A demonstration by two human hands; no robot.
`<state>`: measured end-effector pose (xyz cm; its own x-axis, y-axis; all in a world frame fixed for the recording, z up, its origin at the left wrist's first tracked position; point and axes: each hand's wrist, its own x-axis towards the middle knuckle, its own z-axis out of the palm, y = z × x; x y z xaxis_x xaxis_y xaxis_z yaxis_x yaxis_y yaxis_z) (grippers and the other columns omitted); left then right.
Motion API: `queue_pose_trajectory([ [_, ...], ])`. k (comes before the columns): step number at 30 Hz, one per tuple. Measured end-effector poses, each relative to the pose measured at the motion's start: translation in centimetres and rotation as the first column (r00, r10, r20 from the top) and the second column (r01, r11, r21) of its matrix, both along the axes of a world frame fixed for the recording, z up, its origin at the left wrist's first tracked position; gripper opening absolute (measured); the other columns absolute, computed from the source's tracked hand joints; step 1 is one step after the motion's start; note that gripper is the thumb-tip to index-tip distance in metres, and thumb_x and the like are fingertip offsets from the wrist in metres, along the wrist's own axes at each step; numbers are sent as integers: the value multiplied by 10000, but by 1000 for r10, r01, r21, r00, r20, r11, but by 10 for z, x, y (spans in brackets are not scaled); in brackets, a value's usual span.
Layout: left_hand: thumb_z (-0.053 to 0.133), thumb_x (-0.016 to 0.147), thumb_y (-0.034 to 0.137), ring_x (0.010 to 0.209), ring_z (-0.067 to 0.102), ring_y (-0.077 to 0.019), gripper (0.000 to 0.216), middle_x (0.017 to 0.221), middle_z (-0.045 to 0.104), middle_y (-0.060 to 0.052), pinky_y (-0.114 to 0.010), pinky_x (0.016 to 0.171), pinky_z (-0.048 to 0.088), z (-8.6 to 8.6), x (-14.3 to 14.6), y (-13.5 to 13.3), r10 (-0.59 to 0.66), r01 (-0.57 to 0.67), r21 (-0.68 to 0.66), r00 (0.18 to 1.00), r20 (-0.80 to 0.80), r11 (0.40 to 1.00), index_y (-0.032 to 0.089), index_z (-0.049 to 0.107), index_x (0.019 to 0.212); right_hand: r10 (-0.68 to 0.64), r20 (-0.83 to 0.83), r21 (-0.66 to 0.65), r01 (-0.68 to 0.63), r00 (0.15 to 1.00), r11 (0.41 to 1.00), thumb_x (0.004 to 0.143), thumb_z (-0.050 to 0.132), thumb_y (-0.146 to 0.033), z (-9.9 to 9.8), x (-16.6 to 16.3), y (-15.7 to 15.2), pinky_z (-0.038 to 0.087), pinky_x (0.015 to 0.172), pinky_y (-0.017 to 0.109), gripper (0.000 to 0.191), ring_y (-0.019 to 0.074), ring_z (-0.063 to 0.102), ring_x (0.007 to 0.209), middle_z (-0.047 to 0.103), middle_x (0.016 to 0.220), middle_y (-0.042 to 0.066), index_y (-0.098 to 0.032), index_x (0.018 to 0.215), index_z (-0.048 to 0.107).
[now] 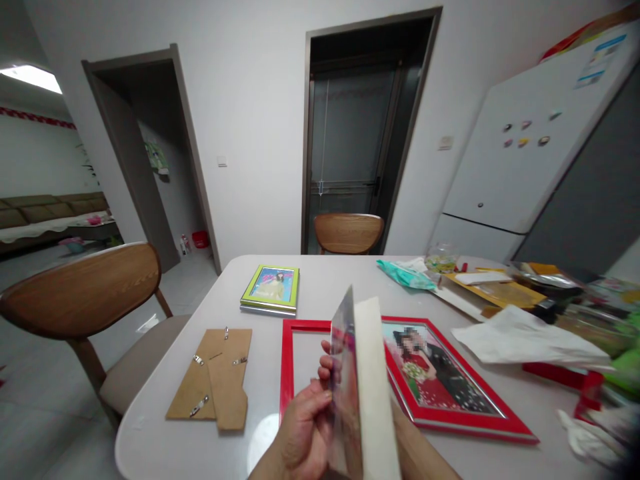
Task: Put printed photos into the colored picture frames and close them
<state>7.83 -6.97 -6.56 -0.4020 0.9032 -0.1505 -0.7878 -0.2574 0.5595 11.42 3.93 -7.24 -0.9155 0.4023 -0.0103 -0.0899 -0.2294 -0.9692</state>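
Over the near middle of the table, my left hand (pixel 307 423) grips a glossy photo print (pixel 345 393) from the left, its fingers curled at the edge. The print stands upright, seen nearly edge-on. Close against its right side is a cream-white sheet or card (pixel 379 393), also upright; whether the two touch all along is unclear. My right hand is hidden behind them, and only its forearm (pixel 423 450) shows. Beneath lies an empty red picture frame (pixel 287 353). To the right, a red framed couple photo (pixel 440 373) lies flat.
A brown backing board (pixel 195 383) with metal clips and a stand leg lies left. Farther back sits a small green-framed picture (pixel 270 287). White paper (pixel 530 337), teal plastic (pixel 407 275) and envelopes crowd the right side. Wooden chairs (pixel 85 290) stand around the table (pixel 165 453).
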Motion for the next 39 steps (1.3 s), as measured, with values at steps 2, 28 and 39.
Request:
queue_pose_trajectory([
  [2,598,653,266,809,610,-226,212,749,656,-78,-324,746,455,2,-4,-4,-72,55,-141,990,-123,989,128,608,814,15,44,-196,-6,999,981,770,370,-504,4,0,3,470,464,279,392,122,526,407,591,568,11,-181,918,534],
  [28,655,582,211,1194,303,-281,575,1281,399,-127,-401,1008,196,-42,-56,-24,-180,-474,-219,126,-975,853,158,503,1134,-358,313,638,85,879,765,711,446,-252,-18,-32,56,458,660,268,289,198,605,802,641,923,112,-117,938,562],
  [39,573,654,190,1158,375,-278,418,1217,479,-127,-429,991,255,-33,-56,-25,-249,-492,-192,-52,-967,849,169,551,1071,-605,316,947,-204,730,248,668,485,-526,-11,-31,47,390,676,387,492,304,575,793,619,832,182,-99,896,574],
])
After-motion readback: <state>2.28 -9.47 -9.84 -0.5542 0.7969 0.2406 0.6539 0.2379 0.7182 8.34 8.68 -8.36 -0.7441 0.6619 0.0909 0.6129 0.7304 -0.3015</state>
